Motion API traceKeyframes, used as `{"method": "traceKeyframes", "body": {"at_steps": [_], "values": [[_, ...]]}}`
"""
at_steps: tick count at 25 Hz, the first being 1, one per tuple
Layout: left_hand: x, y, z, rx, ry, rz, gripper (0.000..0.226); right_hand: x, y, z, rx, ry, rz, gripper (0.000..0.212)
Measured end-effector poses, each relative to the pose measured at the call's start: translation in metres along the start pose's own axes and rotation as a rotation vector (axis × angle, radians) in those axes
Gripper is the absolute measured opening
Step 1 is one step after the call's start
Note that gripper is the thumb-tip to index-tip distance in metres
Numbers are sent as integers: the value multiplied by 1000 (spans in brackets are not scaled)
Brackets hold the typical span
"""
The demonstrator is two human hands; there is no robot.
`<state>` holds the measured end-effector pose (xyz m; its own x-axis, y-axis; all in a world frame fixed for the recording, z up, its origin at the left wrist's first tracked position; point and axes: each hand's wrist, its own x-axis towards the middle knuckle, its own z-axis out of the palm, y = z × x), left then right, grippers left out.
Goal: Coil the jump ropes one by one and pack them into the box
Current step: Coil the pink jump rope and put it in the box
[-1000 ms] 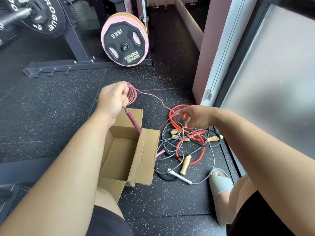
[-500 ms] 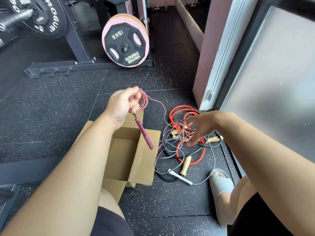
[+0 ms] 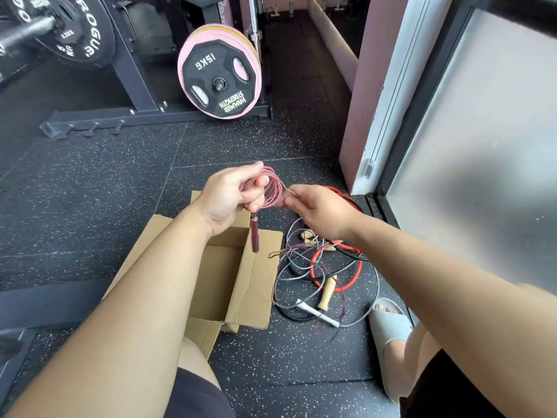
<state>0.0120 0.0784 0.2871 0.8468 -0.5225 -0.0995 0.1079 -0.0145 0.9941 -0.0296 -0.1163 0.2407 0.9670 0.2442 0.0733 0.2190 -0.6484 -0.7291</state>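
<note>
My left hand [image 3: 226,197] holds a coil of thin pink jump rope [image 3: 269,188] above the open cardboard box [image 3: 253,285]; a dark red handle [image 3: 255,233] dangles from the coil. My right hand [image 3: 319,209] pinches the loose pink strand just right of the coil. On the floor to the right of the box lies a tangle of ropes: a red rope [image 3: 346,285], a grey rope [image 3: 289,279] with a white handle [image 3: 316,312], and wooden handles [image 3: 327,292].
A weight rack with a 15 kg plate [image 3: 220,79] stands at the back on the speckled rubber floor. A pink wall and a frosted glass door [image 3: 482,146] close off the right side. My sandalled foot [image 3: 388,324] rests beside the rope pile.
My right hand rose from the rope pile up to the coil and now pinches the pink strand. My left hand shifted right with the coil, and the handle swung to hang straight down.
</note>
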Motion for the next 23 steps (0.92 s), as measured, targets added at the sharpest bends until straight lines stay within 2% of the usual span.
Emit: {"method": "traceKeyframes", "body": {"at_steps": [3, 5, 8, 11, 14, 19, 21, 23], "values": [[1, 4, 3, -274, -10, 0, 43, 3, -5, 5, 224, 82, 71, 13], [5, 5, 5, -472, 25, 45, 39, 1, -9, 8, 288, 90, 104, 17], [7, 5, 6, -538, 108, 96, 36, -1, -12, 16, 103, 17, 70, 21], [8, 4, 17, -471, 199, 130, 34, 1, -16, 21, -167, -55, 10, 25], [9, -7, 31, -97, 285, 221, 25, 3, -26, 18, -378, -68, -56, 9], [10, -26, 21, 1042, 346, 396, 29, 1, -37, 5, -383, -167, -171, 5], [8, -26, 16, 1224, 310, 410, 26, 0, -35, -4, -400, -155, -201, 12], [8, -23, 10, 1217, 230, 303, 27, -2, -33, -20, -317, -57, -228, 19]]}}
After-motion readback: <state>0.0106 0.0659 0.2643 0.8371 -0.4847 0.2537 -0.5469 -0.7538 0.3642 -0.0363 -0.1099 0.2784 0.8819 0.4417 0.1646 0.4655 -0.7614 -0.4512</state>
